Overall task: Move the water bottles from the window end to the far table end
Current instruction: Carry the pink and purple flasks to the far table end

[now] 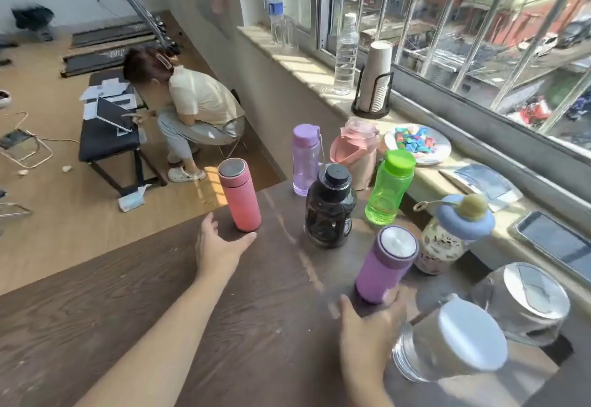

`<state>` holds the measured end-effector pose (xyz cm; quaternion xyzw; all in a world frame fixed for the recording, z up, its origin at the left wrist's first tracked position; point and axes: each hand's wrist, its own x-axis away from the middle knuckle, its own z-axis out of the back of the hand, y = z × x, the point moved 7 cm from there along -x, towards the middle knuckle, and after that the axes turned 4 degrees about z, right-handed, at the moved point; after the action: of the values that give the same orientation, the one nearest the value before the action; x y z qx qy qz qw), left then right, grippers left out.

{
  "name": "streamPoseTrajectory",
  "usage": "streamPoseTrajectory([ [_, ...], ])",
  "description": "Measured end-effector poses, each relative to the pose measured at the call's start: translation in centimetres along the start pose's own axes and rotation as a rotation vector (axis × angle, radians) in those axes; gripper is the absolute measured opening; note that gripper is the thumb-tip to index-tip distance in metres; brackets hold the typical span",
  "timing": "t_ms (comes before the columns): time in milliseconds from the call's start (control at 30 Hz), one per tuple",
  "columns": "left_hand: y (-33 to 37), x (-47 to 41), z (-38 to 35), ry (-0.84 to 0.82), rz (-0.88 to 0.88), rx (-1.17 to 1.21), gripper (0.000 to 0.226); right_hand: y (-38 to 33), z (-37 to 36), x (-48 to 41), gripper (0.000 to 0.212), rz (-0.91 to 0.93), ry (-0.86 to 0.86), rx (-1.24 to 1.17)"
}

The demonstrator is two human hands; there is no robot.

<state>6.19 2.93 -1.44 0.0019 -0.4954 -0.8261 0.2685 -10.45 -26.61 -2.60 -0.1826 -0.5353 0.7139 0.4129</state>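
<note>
Reaching at mid-frame, the left hand [220, 246] spreads its grip apart, thumb nearly touching the base of the coral flask [240, 197], nothing clamped yet. Lower right, the right hand [367, 336] is blurred, fingers apart just below the purple flask [385, 266], also empty. Both flasks stand upright on the counter [144, 310] among the other bottles [329, 205] clustered toward the window at upper right. Best to wrap each body at mid-height rather than at the base, lift straight up, and clear the neighbours before carrying.
</note>
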Motion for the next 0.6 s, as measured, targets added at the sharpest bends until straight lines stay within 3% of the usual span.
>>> streamPoseTrajectory([
  [133, 1.9, -0.9, -1.5, -0.015, -0.068, 0.072, 0.101, 0.5, -0.7, -2.2, 0.094, 0.030, 0.081, -0.131],
  [333, 3.3, -2.6, -2.4, 0.098, -0.096, 0.068, 0.077, 1.5, -0.9, -4.1, 0.064, 0.084, 0.099, -0.205],
  [600, 3.6, -2.8, -1.8, 0.140, -0.067, 0.131, 0.068, 0.3, -3.3, -2.2, 0.054, 0.113, -0.127, -0.219],
])
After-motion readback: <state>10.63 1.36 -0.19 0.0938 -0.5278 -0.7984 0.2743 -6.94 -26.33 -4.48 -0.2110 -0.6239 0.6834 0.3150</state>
